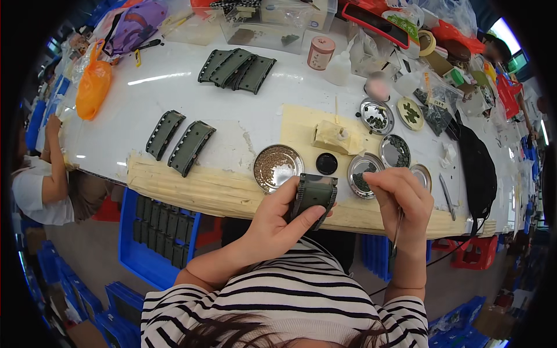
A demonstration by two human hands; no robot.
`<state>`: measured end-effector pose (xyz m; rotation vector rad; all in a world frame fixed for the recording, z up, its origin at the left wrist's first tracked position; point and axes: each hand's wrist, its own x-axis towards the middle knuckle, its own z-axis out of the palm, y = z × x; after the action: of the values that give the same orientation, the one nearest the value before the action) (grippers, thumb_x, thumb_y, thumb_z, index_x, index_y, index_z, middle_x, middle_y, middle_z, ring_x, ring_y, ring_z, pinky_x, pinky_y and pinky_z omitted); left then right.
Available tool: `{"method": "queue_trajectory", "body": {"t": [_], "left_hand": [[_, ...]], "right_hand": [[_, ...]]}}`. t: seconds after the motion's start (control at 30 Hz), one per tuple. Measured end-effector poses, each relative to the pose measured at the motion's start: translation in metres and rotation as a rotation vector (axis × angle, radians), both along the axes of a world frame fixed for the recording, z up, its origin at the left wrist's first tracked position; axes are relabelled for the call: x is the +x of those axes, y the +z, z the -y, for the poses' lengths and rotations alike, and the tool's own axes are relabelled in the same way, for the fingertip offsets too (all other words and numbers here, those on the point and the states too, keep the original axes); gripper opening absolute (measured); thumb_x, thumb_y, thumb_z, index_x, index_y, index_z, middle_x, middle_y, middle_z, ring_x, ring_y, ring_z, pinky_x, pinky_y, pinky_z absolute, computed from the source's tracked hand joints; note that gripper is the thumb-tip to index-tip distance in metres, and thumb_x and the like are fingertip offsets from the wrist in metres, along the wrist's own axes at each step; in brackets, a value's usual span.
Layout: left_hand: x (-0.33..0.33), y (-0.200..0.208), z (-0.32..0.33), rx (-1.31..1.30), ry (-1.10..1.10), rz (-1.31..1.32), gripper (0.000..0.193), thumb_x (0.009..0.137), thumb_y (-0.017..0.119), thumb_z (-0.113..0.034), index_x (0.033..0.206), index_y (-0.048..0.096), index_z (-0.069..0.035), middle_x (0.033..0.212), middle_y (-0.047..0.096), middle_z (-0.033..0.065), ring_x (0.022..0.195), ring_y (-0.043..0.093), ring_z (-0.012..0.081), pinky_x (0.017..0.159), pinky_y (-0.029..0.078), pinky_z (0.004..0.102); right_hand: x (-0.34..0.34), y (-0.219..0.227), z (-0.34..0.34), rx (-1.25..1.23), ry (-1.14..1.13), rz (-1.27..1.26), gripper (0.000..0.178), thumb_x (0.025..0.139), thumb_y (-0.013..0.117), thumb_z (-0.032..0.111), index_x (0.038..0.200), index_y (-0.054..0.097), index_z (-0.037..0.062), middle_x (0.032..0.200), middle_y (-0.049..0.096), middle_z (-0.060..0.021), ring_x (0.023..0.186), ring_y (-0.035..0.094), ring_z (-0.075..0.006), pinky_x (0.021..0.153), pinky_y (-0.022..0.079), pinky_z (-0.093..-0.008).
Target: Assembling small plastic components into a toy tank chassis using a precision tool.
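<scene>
My left hand (270, 227) is wrapped round a curved dark green plastic part (318, 190), thumb on its near side, at the table's front edge. To its right, my right hand (407, 200) is closed, thumb and index finger pinched by the near rim of a metal dish (351, 165) of small dark green pieces. A thin metal tool (397, 231) lies in that hand, its end pointing down toward the wrist. Anything between the fingertips is too small to make out. A dish of small copper-coloured pieces (275, 163) and a round black cap (326, 163) sit just beyond the part.
Similar green parts (191, 148) lie at left, more (237, 68) farther back. A yellow block (338, 138), more small dishes (395, 152), tweezers (447, 196) and a black bag (477, 168) are rightward. Below left stands a blue crate (129, 255); a co-worker (49, 188) sits far left.
</scene>
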<state>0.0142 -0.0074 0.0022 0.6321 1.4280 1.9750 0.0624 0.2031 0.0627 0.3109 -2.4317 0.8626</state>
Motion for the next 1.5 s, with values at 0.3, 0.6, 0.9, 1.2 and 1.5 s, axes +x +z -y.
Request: {"method": "queue_trajectory", "body": {"t": [0.3, 0.6, 0.9, 1.2, 1.5], "left_hand": [[0.003, -0.001, 0.004, 0.0, -0.005, -0.033, 0.035, 0.097, 0.05, -0.003, 0.13, 0.04, 0.002, 0.113, 0.062, 0.0164, 0.103, 0.063, 0.0205, 0.09, 0.051, 0.0318], [0.004, 0.001, 0.005, 0.015, -0.016, 0.021, 0.035, 0.097, 0.05, -0.003, 0.13, 0.04, 0.002, 0.112, 0.063, 0.0167, 0.101, 0.064, 0.0211, 0.088, 0.052, 0.0319], [0.004, 0.0, 0.006, 0.001, -0.028, 0.01, 0.035, 0.097, 0.05, -0.003, 0.13, 0.039, 0.003, 0.113, 0.062, 0.0177, 0.102, 0.064, 0.0219, 0.088, 0.052, 0.0323], [0.002, 0.001, 0.006, -0.034, -0.024, 0.002, 0.035, 0.096, 0.051, -0.005, 0.129, 0.041, 0.003, 0.113, 0.062, 0.0162, 0.1, 0.064, 0.0195, 0.086, 0.053, 0.03], [0.003, 0.0, 0.006, -0.165, 0.039, -0.151, 0.032, 0.094, 0.054, -0.003, 0.124, 0.047, 0.005, 0.106, 0.064, 0.0116, 0.094, 0.064, 0.0142, 0.083, 0.051, 0.0265]], "right_hand": [[0.006, -0.008, 0.019, -0.141, -0.027, 0.066, 0.021, 0.072, 0.074, -0.002, 0.091, 0.071, 0.0043, 0.077, 0.069, -0.008, 0.062, 0.063, -0.019, 0.056, 0.047, -0.0264], [-0.003, -0.008, 0.024, -0.171, 0.031, 0.048, 0.018, 0.071, 0.074, -0.004, 0.087, 0.068, 0.0022, 0.078, 0.069, -0.0093, 0.066, 0.066, -0.0205, 0.059, 0.05, -0.0269], [-0.007, -0.012, 0.026, -0.199, 0.05, 0.033, 0.019, 0.072, 0.074, -0.005, 0.088, 0.068, 0.0018, 0.08, 0.064, -0.0084, 0.067, 0.062, -0.0199, 0.057, 0.049, -0.0277], [-0.011, -0.023, 0.026, 0.055, 0.065, -0.169, 0.028, 0.067, 0.074, -0.004, 0.093, 0.067, 0.002, 0.082, 0.063, -0.0073, 0.063, 0.059, -0.0194, 0.053, 0.045, -0.0283], [-0.005, -0.028, 0.021, 0.426, 0.006, -0.304, 0.034, 0.064, 0.069, 0.005, 0.098, 0.069, -0.0013, 0.086, 0.062, -0.0083, 0.06, 0.051, -0.0152, 0.051, 0.038, -0.0263]]}}
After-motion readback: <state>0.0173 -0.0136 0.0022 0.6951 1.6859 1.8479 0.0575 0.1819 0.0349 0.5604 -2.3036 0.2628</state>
